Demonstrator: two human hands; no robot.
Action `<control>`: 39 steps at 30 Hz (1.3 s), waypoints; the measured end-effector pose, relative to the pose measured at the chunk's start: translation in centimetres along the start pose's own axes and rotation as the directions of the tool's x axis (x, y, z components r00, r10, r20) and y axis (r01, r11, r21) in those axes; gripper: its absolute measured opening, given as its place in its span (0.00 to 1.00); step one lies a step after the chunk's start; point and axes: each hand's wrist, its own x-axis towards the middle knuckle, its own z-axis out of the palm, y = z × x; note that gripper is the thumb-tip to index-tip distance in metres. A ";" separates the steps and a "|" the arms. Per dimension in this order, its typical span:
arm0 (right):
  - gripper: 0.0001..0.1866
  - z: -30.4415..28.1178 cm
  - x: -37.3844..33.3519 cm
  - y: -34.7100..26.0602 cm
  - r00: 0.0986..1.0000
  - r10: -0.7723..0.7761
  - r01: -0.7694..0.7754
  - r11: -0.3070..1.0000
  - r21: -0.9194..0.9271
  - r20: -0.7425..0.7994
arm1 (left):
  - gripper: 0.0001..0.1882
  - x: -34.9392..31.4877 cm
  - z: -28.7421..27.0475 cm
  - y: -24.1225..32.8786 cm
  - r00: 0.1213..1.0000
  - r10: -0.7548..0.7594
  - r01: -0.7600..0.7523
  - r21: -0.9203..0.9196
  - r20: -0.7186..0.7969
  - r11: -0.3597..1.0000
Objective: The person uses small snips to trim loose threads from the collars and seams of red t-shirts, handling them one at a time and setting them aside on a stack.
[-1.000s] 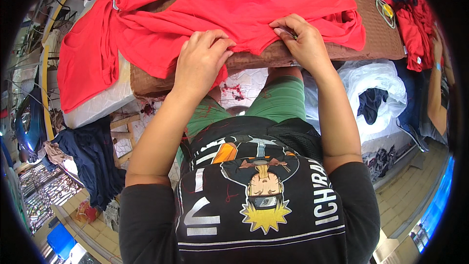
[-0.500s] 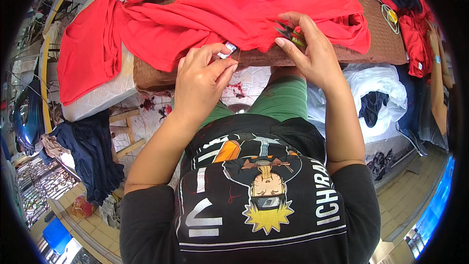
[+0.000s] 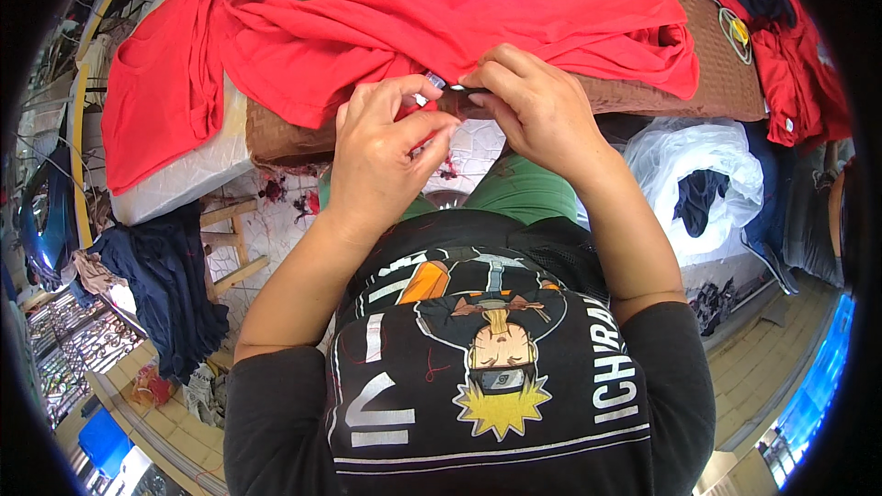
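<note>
A red garment point(image 3: 478, 9) lies spread over a brown cloth-covered table point(image 3: 726, 73). My left hand point(image 3: 381, 156) and my right hand point(image 3: 537, 110) meet at the garment's near hem, just off the table's front edge. Between their fingertips they pinch a small white tag point(image 3: 435, 83) together with the red hem. The fingers of both hands are curled and hide most of what they hold.
More red clothing point(image 3: 799, 55) lies at the table's right end. A white plastic bag point(image 3: 707, 165) with dark cloth inside sits below the table on the right. A wooden stool point(image 3: 234, 239) and a pile of dark blue cloth point(image 3: 165, 285) stand on the left floor.
Both hands have drawn together from apart on the hem. They now meet at the table's front edge, pinching the small white tag.
</note>
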 end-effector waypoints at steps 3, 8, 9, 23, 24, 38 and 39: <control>0.09 -1.2 0.0 0.5 0.997 -0.015 0.012 0.999 -0.038 -0.080 | 0.09 1.4 -2.5 -0.2 0.966 0.207 -0.174 -0.206 0.155 0.963; 0.12 -5.2 -0.1 2.2 0.931 0.246 -0.206 0.964 0.168 -0.269 | 0.10 3.7 -4.8 -0.2 0.974 -0.115 0.200 -0.506 0.194 0.839; 0.12 -5.3 -0.4 2.1 0.919 0.316 -0.256 0.933 0.253 -0.234 | 0.08 4.2 -4.2 -0.3 0.984 -0.087 0.150 -0.456 0.156 0.877; 0.07 0.1 -2.2 2.4 0.900 0.426 -0.399 0.716 0.572 0.095 | 0.12 5.1 2.4 -3.8 0.926 0.147 -0.125 -0.086 0.347 0.988; 0.07 -0.2 -2.2 2.1 0.895 0.435 -0.415 0.718 0.559 0.105 | 0.11 4.8 2.5 -3.8 0.932 0.178 -0.161 -0.077 0.317 0.984; 0.07 -0.4 -2.0 2.5 0.880 0.423 -0.464 0.666 0.584 0.217 | 0.04 5.4 2.2 -3.6 0.948 0.087 -0.067 -0.077 0.306 0.995; 0.07 -0.4 -2.0 2.5 0.880 0.420 -0.465 0.663 0.587 0.223 | 0.04 5.5 2.2 -3.6 0.944 0.080 -0.062 -0.065 0.320 0.996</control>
